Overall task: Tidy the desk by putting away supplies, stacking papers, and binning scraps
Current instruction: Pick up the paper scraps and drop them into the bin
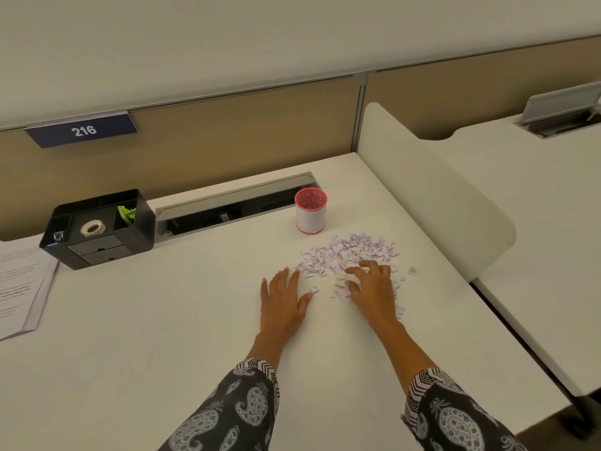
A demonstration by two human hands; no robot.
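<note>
Right hand (374, 288): palm down on the near edge of the paper scraps (351, 255), fingers curled and spread like a claw, tips pressed into the pile. Grip is loosely half closed over loose scraps; whether any are actually pinched cannot be told.

Left hand (284, 297): flat on the surface (162, 320), palm down, fingers together and extended, thumb out to the right. Grip fully open, nothing held. Its fingertips lie just at the left fringe of the scraps; one or two stray bits sit beside the thumb.

Both forearms enter from the near edge, in dark sleeves (234, 415) with a pale paisley print.

Scraps: small pale lilac pieces in a loose heap, right of centre on the surface, with a few outliers farther right and nearer.

Cup (311, 215): white with pink rim and base, upright, just beyond the pile on its far left side, apart from it. Scraps show inside it.

Behind the cup a cable tray (227, 206) is set into the surface, lid raised.

Far left: black desk organiser (97, 229), upright, holding a roll of tape (92, 228) in its middle compartment and a green item in the right one; two small drawers below, shut.

Left edge: stack of printed papers (19, 281), lying flat, just beside the organiser.

Partition behind carries a blue tag (83, 130) reading 216.
</note>
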